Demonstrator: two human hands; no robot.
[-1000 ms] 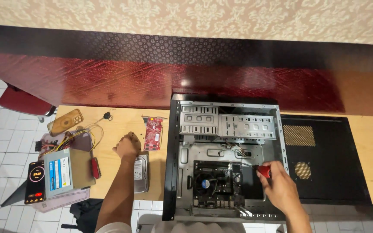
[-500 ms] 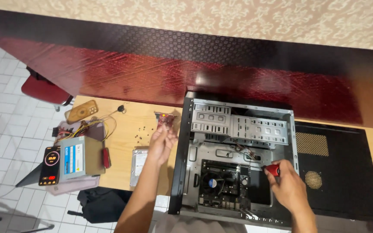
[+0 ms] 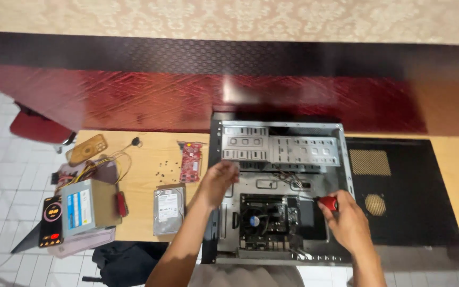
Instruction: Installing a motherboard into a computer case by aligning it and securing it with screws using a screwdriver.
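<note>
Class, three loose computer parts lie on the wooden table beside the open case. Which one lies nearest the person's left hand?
The red expansion card: it lies just left of the left hand, closer than the hard drive or the boxy power supply.

Open case on a table, parts spread to its left.

The case lies on the table, its side panel flat just to its right. In the case, the motherboard sits near the front, the drive cage behind it. Left of the case lie a card and, in front of it, a hard drive. Farther left stands a power supply, a phone behind it. The left hand hovers over the case's left edge; the right hand is over its right side, holding a screwdriver.
</note>
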